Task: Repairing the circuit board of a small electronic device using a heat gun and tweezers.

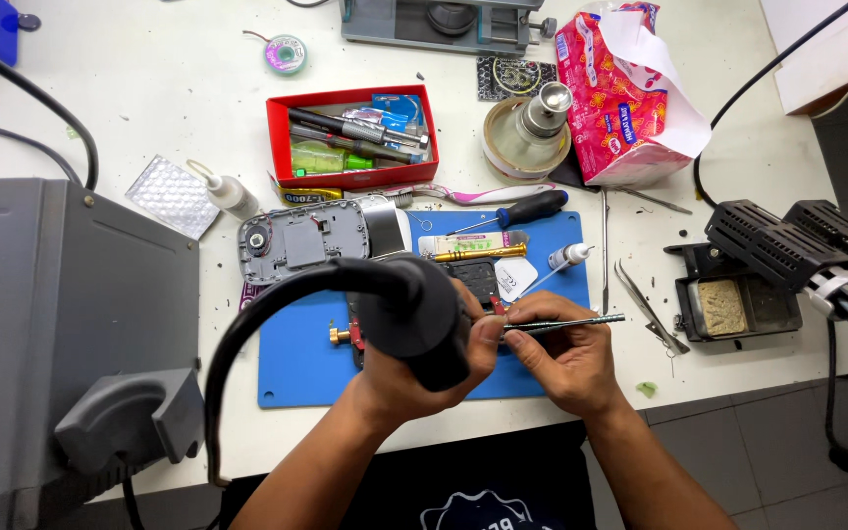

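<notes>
- At the table's left edge stands a grey machine (pixel 61 294); its black hose (pixel 277 294) arcs over the blue mat (pixel 296 373).
- The left hand (pixel 414 368) is wrapped around the black nozzle (pixel 414 314), aimed down at a small device (pixel 473 280) near the mat's middle.
- The right hand (pixel 561 358) pinches a thin metal tool (pixel 561 322) between fingertips, lying nearly level, tip just beside the nozzle.
- Judgement: a heat-and-pry step is in hand; the next move calls for a steady nozzle and a fine tip placement.
- Toward the right edge lie tweezers (pixel 650 314) and a black tray (pixel 733 304).
</notes>
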